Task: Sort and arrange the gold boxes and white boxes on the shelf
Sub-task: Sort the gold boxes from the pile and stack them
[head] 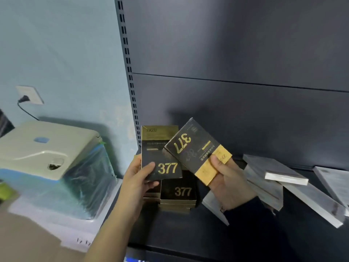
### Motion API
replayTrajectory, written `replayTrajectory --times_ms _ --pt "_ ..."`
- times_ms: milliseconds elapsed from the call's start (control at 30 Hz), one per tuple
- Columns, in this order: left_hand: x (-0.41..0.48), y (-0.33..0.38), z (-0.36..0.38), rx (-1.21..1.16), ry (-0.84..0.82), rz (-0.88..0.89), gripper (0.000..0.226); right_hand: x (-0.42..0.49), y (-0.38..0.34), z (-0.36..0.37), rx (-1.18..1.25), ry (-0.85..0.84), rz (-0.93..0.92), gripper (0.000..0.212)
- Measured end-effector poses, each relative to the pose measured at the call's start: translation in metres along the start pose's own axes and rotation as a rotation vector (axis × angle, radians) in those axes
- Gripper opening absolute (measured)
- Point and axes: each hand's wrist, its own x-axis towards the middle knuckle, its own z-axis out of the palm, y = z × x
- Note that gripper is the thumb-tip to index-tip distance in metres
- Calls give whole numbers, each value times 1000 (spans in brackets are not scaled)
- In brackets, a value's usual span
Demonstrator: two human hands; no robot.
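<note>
While the dark metal shelf (170,229) stood against a pale blue wall (66,53), my left hand (136,178) gripped one upright gold box (160,154), and my right hand (228,178) clasped another gold box (198,150), tilted and overlapping it, above flat gold stacks (177,195); matte white boxes (283,174) lay scattered rightward.

The held gold boxes (162,154) hide most of the gold stack (177,197); small print is unreadable, and the rightmost white box (334,178) is cropped.
</note>
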Motion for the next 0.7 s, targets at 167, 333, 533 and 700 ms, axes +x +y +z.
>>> replayTrajectory --times_ms 167,333,533,700 --pt "-3 1 -6 10 -33 4 38 24 -29 9 -335 105 -147 25" --pt "-5 -3 -6 75 -39 17 33 40 -41 29 -640 -4 -202 19" --pt "-4 2 -23 206 258 123 20 67 -20 34 -837 -37 -106 16" --pt "5 -9 -46 343 379 25 27 78 9 30 -902 -10 5 12"
